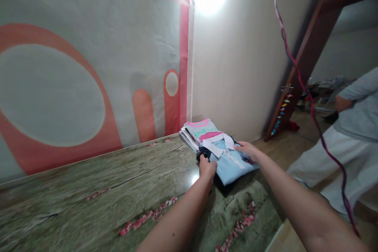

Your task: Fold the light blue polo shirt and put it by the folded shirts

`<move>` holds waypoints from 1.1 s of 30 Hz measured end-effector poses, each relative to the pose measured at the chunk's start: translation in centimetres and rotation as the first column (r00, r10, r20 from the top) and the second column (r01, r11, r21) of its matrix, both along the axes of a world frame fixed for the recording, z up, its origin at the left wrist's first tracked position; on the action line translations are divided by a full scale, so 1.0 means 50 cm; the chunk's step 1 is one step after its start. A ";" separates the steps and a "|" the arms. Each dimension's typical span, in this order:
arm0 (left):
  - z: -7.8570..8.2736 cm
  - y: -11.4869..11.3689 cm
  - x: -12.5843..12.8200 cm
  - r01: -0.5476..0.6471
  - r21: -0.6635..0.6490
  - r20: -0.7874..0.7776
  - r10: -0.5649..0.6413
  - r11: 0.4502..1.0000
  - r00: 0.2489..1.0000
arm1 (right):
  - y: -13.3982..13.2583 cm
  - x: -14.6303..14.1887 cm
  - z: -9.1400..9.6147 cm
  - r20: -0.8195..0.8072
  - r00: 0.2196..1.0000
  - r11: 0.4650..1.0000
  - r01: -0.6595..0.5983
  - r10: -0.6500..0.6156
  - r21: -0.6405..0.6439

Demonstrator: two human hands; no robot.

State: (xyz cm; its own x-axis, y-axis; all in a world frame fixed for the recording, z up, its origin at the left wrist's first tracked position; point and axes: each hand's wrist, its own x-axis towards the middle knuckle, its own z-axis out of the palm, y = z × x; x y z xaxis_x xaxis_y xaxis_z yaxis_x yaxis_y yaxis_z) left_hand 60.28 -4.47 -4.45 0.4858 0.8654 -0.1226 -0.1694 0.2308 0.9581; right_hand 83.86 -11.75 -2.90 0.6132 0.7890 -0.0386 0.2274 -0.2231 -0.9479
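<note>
A folded light blue polo shirt [228,167] with a white collar lies at the far right end of the green patterned table, with dark navy fabric showing at its edges. My left hand [207,167] grips the shirt's left side near the collar, fingers curled on the dark cloth. On the opposite side, my right hand [247,150] holds the edge by the collar, its fingertips partly hidden by the fabric. Just behind lies a stack of folded clothes, topped by a grey T-shirt [202,129] with a pink neckline and green lettering. The polo's collar overlaps the front of this stack.
The marble-look table [141,185] carries pink floral patterning. A twisted cable [298,69] hangs on the right. Beyond it stand a person [358,114] in a grey top and an open brown door [307,47]. A printed wall sheet [118,47] rises behind the table.
</note>
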 end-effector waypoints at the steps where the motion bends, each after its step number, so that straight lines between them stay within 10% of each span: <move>1: -0.013 0.001 0.001 -0.003 -0.004 -0.010 0.003 1.000 1.000 | -0.001 0.004 -0.016 -0.001 1.000 1.000 0.011 -0.011 -0.029; 7: -0.050 -0.038 -0.009 0.031 -0.040 -0.033 -0.032 0.999 0.999 | -0.037 0.020 -0.064 -0.036 0.999 0.992 -0.007 0.002 -0.123; 20: 0.004 -0.096 -0.036 0.110 -0.205 0.022 -0.108 0.972 0.994 | -0.038 0.048 -0.064 0.180 0.983 0.997 -0.017 0.030 -0.072; 33: 0.002 -0.036 -0.027 0.104 -0.234 -0.055 -0.120 0.967 0.991 | -0.046 0.043 -0.085 0.293 0.953 0.991 0.101 -0.073 -0.082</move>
State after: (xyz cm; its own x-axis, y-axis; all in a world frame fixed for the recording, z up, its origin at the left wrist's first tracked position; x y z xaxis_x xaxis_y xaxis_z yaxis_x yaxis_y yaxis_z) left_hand 58.91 -6.27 -4.33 0.5613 0.7507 -0.3484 -0.0658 0.4601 0.8854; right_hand 86.00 -14.05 -7.14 0.6754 0.7333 0.0785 0.4642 -0.3400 -0.8179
